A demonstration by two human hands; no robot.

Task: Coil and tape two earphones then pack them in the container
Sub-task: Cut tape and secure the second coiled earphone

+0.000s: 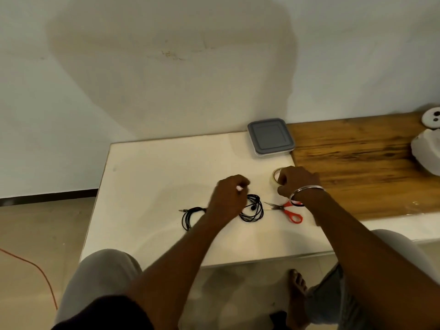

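Two black earphones lie coiled on the white table point(147, 186). One coil point(256, 210) sits just right of my left hand point(228, 198); the other coil point(190, 216) lies left of my wrist with its plug pointing left. My left hand hovers over the table with fingers curled, something small and pale at its fingertips. My right hand point(297, 184) grips the clear tape roll point(276, 176), which shows partly at its left. A closed container point(270, 136) with a grey lid stands at the table's far right.
Red-handled scissors point(287, 210) lie shut between my two hands, blades pointing left. A wooden board point(357, 163) adjoins the table on the right, with white objects point(428, 151) at its far end. An orange cable point(35, 270) runs on the floor at the left.
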